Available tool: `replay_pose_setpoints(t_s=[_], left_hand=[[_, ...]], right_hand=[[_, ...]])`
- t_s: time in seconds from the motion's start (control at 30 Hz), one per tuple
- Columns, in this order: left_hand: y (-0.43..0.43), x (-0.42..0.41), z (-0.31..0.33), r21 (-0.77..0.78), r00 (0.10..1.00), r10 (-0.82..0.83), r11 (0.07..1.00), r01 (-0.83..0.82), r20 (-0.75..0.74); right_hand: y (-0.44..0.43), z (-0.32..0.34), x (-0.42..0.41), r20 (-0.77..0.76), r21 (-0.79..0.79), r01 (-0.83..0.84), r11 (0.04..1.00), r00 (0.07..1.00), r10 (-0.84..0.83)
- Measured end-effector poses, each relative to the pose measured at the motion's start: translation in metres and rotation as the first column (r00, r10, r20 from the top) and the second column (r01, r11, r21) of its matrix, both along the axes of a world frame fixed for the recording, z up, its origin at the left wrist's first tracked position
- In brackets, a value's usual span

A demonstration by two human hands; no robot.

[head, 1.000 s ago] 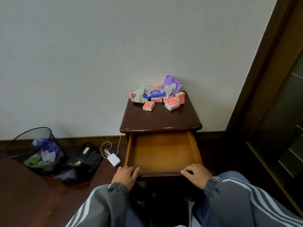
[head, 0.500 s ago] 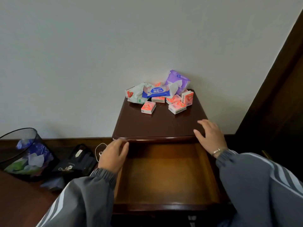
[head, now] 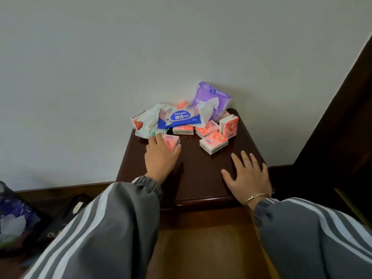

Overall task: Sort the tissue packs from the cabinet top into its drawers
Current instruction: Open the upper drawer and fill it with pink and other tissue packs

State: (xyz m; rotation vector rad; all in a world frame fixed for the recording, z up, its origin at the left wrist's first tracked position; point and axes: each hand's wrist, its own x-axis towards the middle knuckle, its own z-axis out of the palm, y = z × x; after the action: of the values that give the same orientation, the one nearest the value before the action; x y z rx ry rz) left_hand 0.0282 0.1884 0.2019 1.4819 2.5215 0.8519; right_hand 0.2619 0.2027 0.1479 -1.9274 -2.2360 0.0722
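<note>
Head view, left hand (head: 161, 156) fingers curled onto pink tissue pack (head: 171, 142) — right hand (head: 247, 176) splayed flat, cabinet top (head: 201, 170).

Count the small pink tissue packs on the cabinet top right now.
6 clearly visible: one under the left hand at; one under the blue pack; flat; nearest; upright; one behind. More may be hidden.

A plain white painted wall (head: 141, 47) fills the back; a dark brown wooden door frame (head: 346, 109) slants at its right, dark wooden baseboard (head: 66, 190) along its foot.
</note>
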Motion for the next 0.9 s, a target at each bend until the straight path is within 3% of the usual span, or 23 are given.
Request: replay_pose_setpoints(t_s=[0.13,0.23,0.3,0.4,0.47,0.57,0.63,0.73,0.83,0.9], left_hand=[[0.019,0.001,-0.014,-0.141,0.995,0.017,0.990,-0.030,-0.097],[0.019,0.002,-0.018,-0.150,0.995,0.057,0.986,-0.069,-0.081],[0.020,0.009,-0.015,-0.097,0.988,0.045,0.994,-0.060,-0.150],[0.034,0.031,-0.004,0.087,0.934,-0.181,0.972,0.217,-0.308],[0.046,0.049,0.000,0.021,0.876,-0.337,0.930,0.366,-0.345],[0.057,0.065,-0.002,-0.204,0.873,-0.404,0.911,0.358,-0.273],[0.057,0.069,-0.003,-0.239,0.871,-0.413,0.903,0.356,-0.266],[0.049,0.061,0.006,-0.120,0.871,-0.445,0.896,0.428,-0.210],[0.032,0.030,0.028,0.067,0.876,-0.482,0.875,0.480,0.007],[0.019,0.000,0.041,0.099,0.899,-0.425,0.904,0.416,0.105]], right_hand=[[-0.001,-0.002,0.000,-0.010,0.030,0.011,0.999,1.000,-0.011],[-0.001,-0.004,0.000,-0.020,0.033,0.013,0.999,1.000,-0.013],[-0.001,-0.005,-0.001,-0.028,0.034,0.013,0.999,1.000,-0.012],[-0.002,-0.004,-0.001,-0.035,0.054,0.013,0.998,0.999,-0.011],[-0.005,-0.003,0.000,-0.042,0.071,0.013,0.997,0.999,-0.010],[-0.007,-0.001,0.000,-0.057,0.066,0.009,0.998,0.998,-0.006],[-0.006,-0.001,0.000,-0.059,0.057,0.008,0.998,0.998,-0.004],[-0.005,0.000,0.000,-0.072,0.058,0.008,0.998,0.997,-0.003],[-0.006,-0.001,0.001,-0.069,0.070,0.010,0.997,0.998,-0.005],[-0.006,-0.001,0.001,-0.066,0.070,0.014,0.997,0.998,-0.009]])
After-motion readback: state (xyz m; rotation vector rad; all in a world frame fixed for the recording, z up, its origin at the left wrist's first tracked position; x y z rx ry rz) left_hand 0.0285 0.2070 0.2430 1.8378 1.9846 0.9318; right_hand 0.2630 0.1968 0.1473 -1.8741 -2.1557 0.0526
